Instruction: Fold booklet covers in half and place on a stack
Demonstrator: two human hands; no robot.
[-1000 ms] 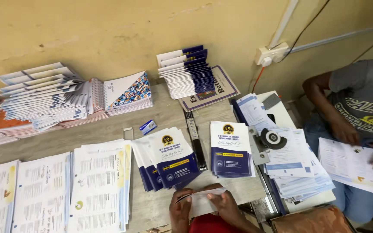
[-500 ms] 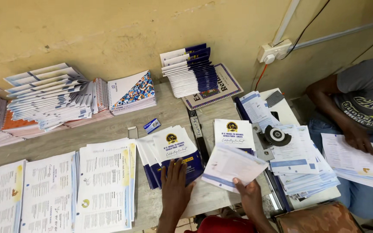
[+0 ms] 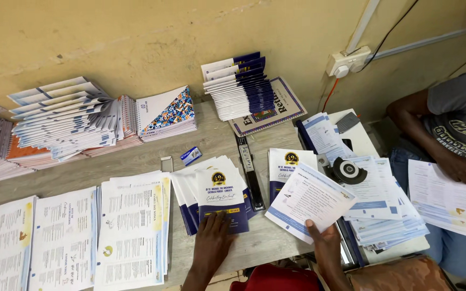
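Head view. The right hand (image 3: 326, 245) pinches the near edge of a folded printed sheet (image 3: 309, 200) between thumb and fingers, holding it above the tabletop (image 3: 217, 141), just right of the fanned blue-and-white booklets (image 3: 217, 198). The left hand (image 3: 212, 243) lies flat, fingers spread, on the near end of that fan. The sheet appears light, thin and limp; it probably sags if held by one corner, so an edge grip near the fold suits it.
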